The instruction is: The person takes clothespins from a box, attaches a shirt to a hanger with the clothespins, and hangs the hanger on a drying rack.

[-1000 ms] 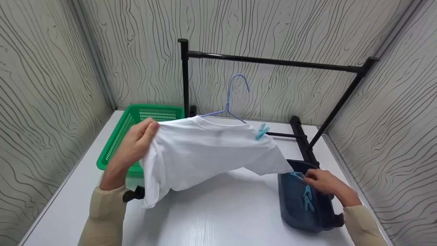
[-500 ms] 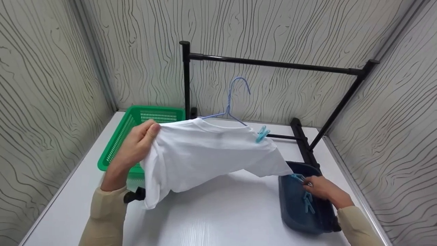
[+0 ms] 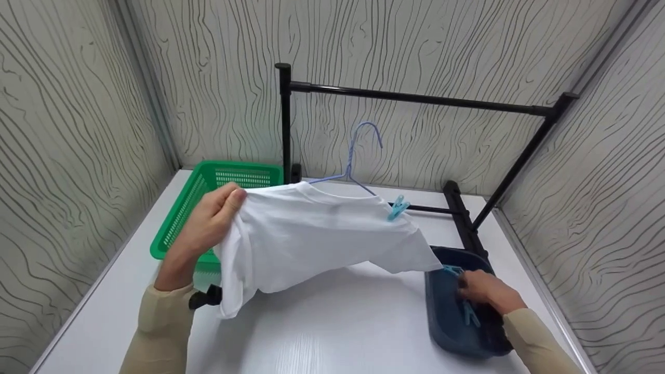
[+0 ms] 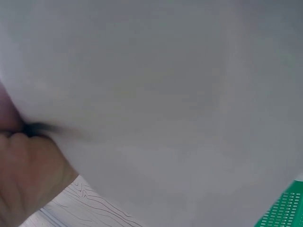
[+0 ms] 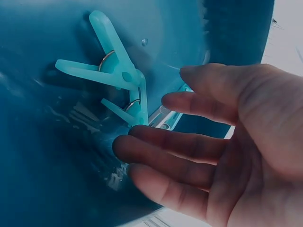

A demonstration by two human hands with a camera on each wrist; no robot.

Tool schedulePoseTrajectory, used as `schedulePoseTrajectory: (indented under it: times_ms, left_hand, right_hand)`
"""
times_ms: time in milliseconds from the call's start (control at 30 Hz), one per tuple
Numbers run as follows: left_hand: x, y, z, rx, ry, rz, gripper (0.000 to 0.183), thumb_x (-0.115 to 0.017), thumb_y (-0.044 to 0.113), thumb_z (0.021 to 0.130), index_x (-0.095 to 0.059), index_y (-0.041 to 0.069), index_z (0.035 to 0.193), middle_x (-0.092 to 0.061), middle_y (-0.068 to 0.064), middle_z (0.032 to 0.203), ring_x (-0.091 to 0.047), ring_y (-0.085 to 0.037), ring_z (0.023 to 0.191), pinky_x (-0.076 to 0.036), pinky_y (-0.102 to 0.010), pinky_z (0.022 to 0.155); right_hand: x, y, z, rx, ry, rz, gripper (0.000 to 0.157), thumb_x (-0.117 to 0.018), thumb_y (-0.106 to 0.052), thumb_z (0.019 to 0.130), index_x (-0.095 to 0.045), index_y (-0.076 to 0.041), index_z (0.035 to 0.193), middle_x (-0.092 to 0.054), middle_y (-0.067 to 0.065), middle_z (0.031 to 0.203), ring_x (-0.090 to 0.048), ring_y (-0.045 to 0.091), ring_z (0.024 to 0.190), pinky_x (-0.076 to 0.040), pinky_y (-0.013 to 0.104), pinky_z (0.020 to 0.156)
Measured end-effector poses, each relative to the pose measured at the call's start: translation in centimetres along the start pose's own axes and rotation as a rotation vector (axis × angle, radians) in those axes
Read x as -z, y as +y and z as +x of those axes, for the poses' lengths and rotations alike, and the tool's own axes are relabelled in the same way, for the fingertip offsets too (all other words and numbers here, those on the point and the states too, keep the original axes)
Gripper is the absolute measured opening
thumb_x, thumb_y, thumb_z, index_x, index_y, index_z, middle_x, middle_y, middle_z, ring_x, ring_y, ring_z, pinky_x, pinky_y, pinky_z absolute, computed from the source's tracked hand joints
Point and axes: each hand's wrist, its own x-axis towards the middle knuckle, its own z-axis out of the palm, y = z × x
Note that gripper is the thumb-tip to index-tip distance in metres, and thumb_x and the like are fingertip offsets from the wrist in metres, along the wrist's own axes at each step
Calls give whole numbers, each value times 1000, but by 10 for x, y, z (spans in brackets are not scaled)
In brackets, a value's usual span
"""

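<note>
A white T-shirt (image 3: 322, 234) hangs over a blue wire hanger (image 3: 349, 158), whose hook stands up from the neckline. My left hand (image 3: 210, 215) grips the shirt at its left shoulder, thumb on top. A light-blue clothespin (image 3: 398, 209) clips the shirt at the other shoulder. My right hand (image 3: 486, 290) is down inside the dark blue basin (image 3: 441, 332), with its fingers spread loosely. In the right wrist view, the fingertips (image 5: 124, 147) are beside several turquoise clothespins (image 5: 116, 71), and nothing sits between thumb and fingers. White cloth fills most of the left wrist view.
A black garment rack (image 3: 421, 98) stands behind the shirt, its bar above the hanger hook. At the back left, a green slatted basket (image 3: 176, 218) sits partly behind my left hand. Patterned walls enclose the white table (image 3: 322, 337) at the back and sides.
My right hand has moved lower and slightly left in the basin, now covering part of the clothespins there. The left hand keeps its grip, and the shirt and hanger sit slightly lower in view.
</note>
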Motion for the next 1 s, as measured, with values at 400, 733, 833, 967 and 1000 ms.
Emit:
schedulePoseTrajectory:
  times_ms: [400,733,833,967,1000]
  left_hand:
    - [-2,1,-2,-35,-10,-25,20,-44,9,98,-51,-1,82,-53,-11,69,-59,-20,56,-49,-30,47]
    - [-4,2,-3,-15,-12,-3,21,-43,11,99,-52,0,83,-55,-10,70,-60,-20,56,-49,-30,47]
    - [-5,2,-3,-22,-14,4,22,-43,11,98,-51,0,81,-54,-11,68,-59,-19,55,-49,-30,47]
    - [-5,2,-2,-33,-15,9,23,-44,9,98,-50,-1,78,-52,-10,65,-58,-18,53,-47,-29,46]
    - [-6,2,-2,-33,-14,8,23,-44,9,98,-50,-1,78,-52,-10,64,-57,-17,52,-47,-29,45]
  right_hand:
    - [-7,3,4,-19,-22,6,8,-63,-13,82,-59,-9,77,-52,3,67,-50,18,57,-40,31,51]
    - [-10,5,6,-17,2,9,10,-68,-9,77,-62,-8,85,-56,4,73,-52,19,62,-44,35,56]
    - [-9,5,5,-11,9,15,12,-71,-11,77,-61,-8,83,-55,3,72,-52,17,61,-44,33,55]
    - [-10,3,3,-26,-5,34,18,-75,-19,76,-62,-10,83,-56,1,72,-53,15,61,-44,31,54]
    - [-10,2,3,-33,-9,39,19,-76,-21,75,-63,-10,83,-57,1,72,-53,15,61,-44,31,54]
